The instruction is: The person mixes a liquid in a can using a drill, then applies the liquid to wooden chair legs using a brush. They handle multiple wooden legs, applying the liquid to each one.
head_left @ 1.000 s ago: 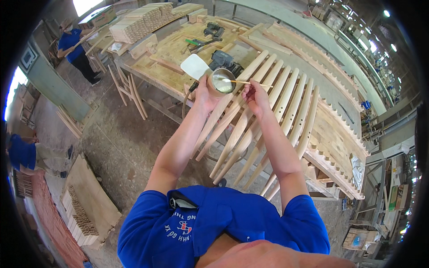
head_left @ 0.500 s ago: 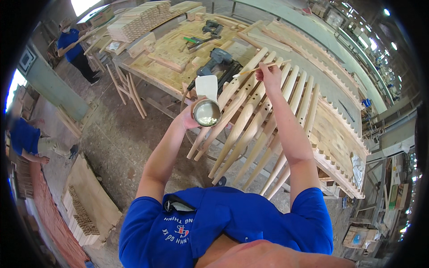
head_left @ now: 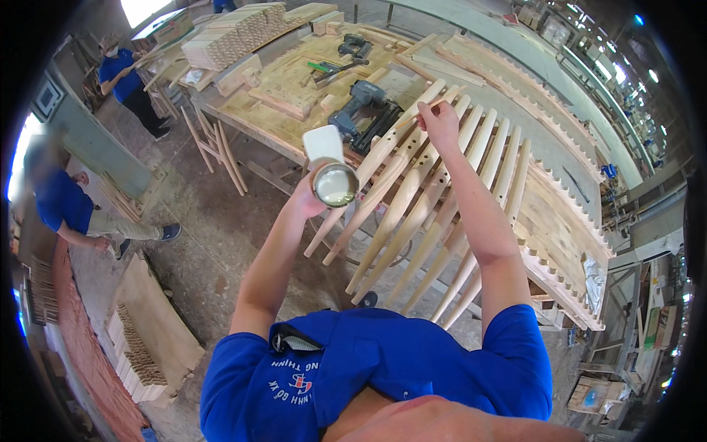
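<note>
My left hand [head_left: 305, 199] is wrapped round an open round container [head_left: 336, 186] with a milky, pale liquid inside. A flat white piece [head_left: 322, 144] stands out beyond its rim; whether it is attached I cannot tell. My right hand [head_left: 441, 124] is closed in a pinch over the upper ends of the tapered wooden legs. The thin stick it grips is mostly hidden by the fingers and hard to make out against the wood. Several pale legs [head_left: 401, 190] lie side by side, dark holes near their upper ends, their narrow ends hanging over the near edge.
A nail gun [head_left: 365, 107] lies left of the legs on the wooden workbench [head_left: 283, 92]; another nail gun [head_left: 355, 48] is farther back. Notched rails [head_left: 563, 243] run along the right. Stacked wood [head_left: 234, 37] stands far left. Two people in blue shirts are at the left.
The thin stick's white tip, seen left of my right hand before, has moved in toward the legs and no longer shows clearly. The container shifted slightly left. The nearer person at left stepped further into view.
</note>
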{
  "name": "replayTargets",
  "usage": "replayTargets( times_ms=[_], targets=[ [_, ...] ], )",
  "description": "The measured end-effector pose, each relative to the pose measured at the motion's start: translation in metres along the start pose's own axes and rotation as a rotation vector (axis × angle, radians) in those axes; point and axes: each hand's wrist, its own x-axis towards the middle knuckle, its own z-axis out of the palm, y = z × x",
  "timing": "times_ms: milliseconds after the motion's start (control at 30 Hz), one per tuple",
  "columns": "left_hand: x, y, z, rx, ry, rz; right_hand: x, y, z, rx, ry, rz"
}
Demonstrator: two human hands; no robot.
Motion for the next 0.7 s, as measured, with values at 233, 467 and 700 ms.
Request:
replayTargets(
  times_ms=[233, 467, 700],
  targets=[
    [-0.039, -0.003, -0.027, -0.231, 0.04, 0.269, 0.0, 0.002, 0.003, -0.044, -0.004, -0.043],
    [-0.074, -0.009, -0.022, -0.265, -0.257, 0.359, 0.009, -0.003, 0.001, -0.182, -0.014, -0.127],
    [-0.086, -0.005, -0.009, -0.178, -0.119, 0.36, 0.018, -0.004, 0.006, -0.301, -0.035, -0.27]
  ],
)
